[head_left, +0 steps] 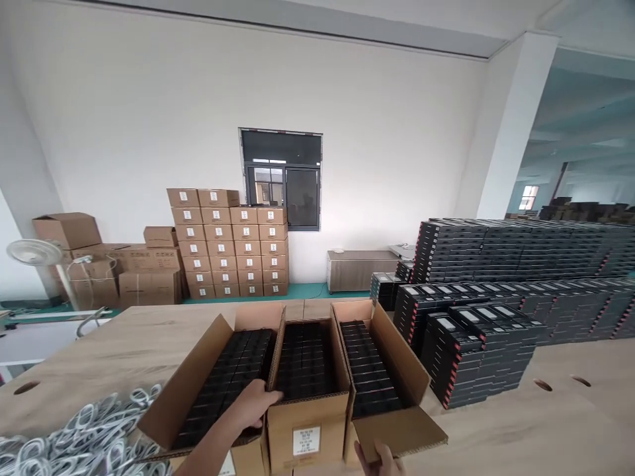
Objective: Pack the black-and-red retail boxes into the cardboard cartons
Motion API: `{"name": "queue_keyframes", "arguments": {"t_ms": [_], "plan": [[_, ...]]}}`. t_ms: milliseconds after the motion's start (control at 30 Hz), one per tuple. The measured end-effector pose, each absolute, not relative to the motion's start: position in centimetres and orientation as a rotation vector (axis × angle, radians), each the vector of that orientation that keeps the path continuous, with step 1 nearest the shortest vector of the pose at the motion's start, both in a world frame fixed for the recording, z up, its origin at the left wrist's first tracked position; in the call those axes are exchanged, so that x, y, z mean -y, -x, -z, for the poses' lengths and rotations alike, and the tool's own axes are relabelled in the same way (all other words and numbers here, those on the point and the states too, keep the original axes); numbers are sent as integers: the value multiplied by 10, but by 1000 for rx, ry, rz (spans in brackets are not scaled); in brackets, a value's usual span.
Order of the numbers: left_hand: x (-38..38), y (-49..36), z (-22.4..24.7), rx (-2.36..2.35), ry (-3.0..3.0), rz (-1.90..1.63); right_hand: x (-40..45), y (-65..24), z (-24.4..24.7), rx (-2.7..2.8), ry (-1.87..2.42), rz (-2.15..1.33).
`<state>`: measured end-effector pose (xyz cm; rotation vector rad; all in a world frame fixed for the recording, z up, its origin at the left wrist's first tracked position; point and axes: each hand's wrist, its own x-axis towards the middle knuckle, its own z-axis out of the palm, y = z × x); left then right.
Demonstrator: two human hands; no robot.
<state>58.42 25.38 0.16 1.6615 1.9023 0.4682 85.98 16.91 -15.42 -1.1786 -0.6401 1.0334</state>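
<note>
Three open cardboard cartons stand side by side in front of me, packed with rows of thin black boxes. My left hand (253,402) reaches over the left carton (186,377), its fingers curled at the wall where that carton meets the middle carton (310,423). At the bottom, my right hand (381,459) pinches the near flap (399,433) of the right carton (401,360), which is folded outward. White labels show on the fronts of the left and middle cartons. Part of my right hand is cut off by the frame's lower edge.
Coiled white cables (84,433) lie on the wooden table (163,324) at left. Stacked black boxes (479,357) stand close on the right, with long rows behind. Sealed cartons (233,244) are piled by the wall near a fan (34,253) and a low cabinet (357,270).
</note>
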Motion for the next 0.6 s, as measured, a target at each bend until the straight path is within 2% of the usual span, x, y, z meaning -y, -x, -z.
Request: {"name": "queue_keyframes", "arguments": {"t_ms": [200, 400, 500, 600], "plan": [[-246, -609, 25, -1868, -1753, -426, -162, -885, 143, 124, 1017, -1215], [-231, -619, 19, -1797, -1749, -339, -161, -961, 88, 670, 1597, -1343], [-223, -618, 2, -1782, -1784, -350, -164, -981, 71, 747, 1640, -1311], [-215, -639, -8, -1684, -1939, -456, -128, -977, 82, 757, 1606, -1271]]}}
